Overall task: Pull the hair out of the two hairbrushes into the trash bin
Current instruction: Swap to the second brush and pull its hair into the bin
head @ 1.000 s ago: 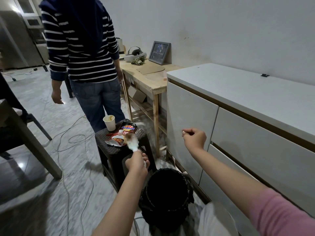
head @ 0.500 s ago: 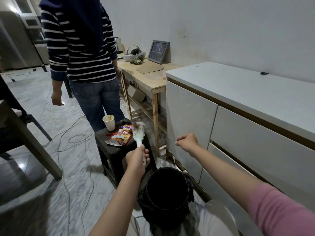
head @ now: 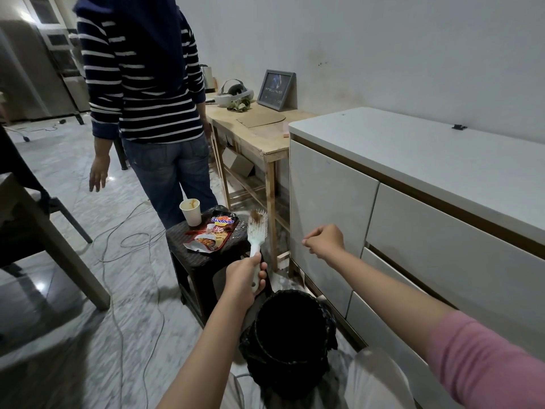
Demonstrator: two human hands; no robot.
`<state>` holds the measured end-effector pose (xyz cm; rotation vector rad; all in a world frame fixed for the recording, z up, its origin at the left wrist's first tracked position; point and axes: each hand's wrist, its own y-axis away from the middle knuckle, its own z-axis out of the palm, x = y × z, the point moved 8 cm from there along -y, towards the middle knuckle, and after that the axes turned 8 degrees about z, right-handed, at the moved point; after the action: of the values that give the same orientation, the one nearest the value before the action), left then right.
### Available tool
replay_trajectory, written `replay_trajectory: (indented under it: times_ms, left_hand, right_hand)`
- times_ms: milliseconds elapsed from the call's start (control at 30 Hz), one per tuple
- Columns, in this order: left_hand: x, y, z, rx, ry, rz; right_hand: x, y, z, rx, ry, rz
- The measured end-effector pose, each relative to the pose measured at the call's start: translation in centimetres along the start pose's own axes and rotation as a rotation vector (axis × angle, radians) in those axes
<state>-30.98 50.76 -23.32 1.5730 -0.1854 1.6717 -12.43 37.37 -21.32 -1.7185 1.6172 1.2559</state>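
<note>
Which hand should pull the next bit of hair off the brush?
Probably the right hand: it hovers beside the brush, while the left hand grips the handle.

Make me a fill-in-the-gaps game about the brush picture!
1. The left hand grips the white plastic hairbrush by its ____.
2. The brown hair clump is stuck in the brush's ____.
3. The round black trash bin stands on the floor, ____ the hairbrush.
4. The white paper cup stands on the dark woven ____.

Missing words: handle; bristles; below; stool
</note>
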Motion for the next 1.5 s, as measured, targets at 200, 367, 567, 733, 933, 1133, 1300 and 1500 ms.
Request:
replay_trajectory:
  times_ms: [200,367,567,733,933,1133,1300,1500]
  left_hand:
    - [-0.2,0.4,0.6,-0.086,-0.101,0.0]
    - [-0.6,0.6,1.1,-0.155,-0.138,-0.031]
    - [-0.6,1.0,1.9,-0.216,-0.227,0.019]
    - [-0.5,0.7,1.5,-0.191,-0.306,0.097]
    - [-0.7,0.6,1.6,-0.176,-0.283,0.098]
    - [-0.7,0.5,1.1,-0.109,-0.128,0.013]
    - [-0.9,0.5,0.8,-0.082,-0.056,-0.037]
    - [-1.4,0.9,0.5,-0.042,-0.029,-0.058]
  right_hand:
    - [-0.7,0.2,-0.2,0.035,-0.087,-0.052]
    - [-1.8,0.7,2.3,-0.192,-0.189,-0.022]
    - [-2.7,1.4,3.0,-0.173,-0.125,-0.103]
    - [-4.6,1.7,2.1,-0.069,0.067,-0.342]
    - [-5.5,2.1,1.7,0.045,0.112,-0.415]
    - [-5.3,2.5,1.8,0.085,0.052,-0.467]
    - [-5.0,3.5,1.1,0.097,-0.095,-0.46]
    - [-4.1,3.5,0.3,0.081,-0.218,-0.383]
